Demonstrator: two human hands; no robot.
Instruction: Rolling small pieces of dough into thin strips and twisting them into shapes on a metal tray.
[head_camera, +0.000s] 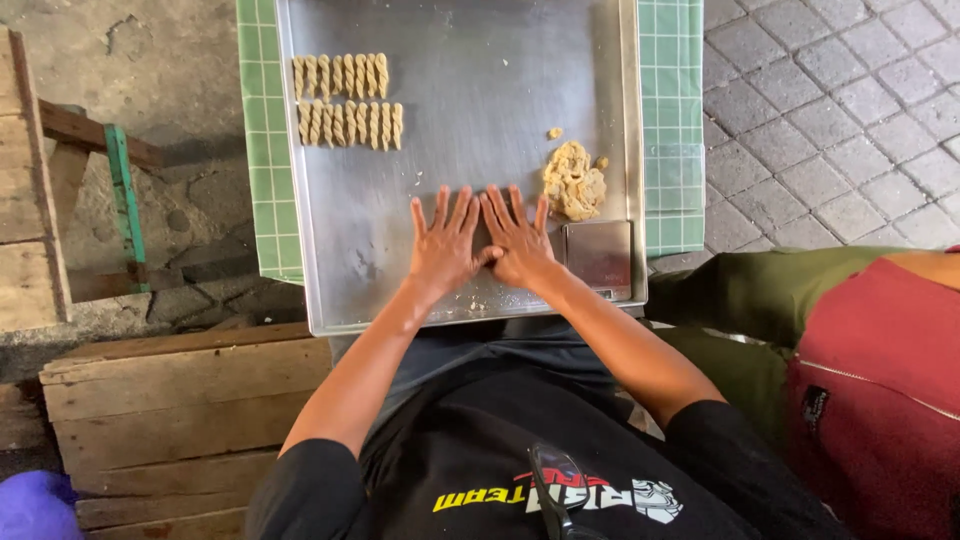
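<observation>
My left hand and my right hand lie flat, palms down, side by side on a large metal tray, thumbs touching. Whatever lies under the palms is hidden. A lump of beige dough sits just right of my right hand, with a small crumb above it. Two rows of several twisted dough sticks lie at the tray's far left. A small metal scraper or scale rests at the tray's near right corner.
The tray rests on a green checked cloth. A wooden crate stands at my left, a wooden bench further left. Another person in a red top and green trousers sits at my right on paving stones.
</observation>
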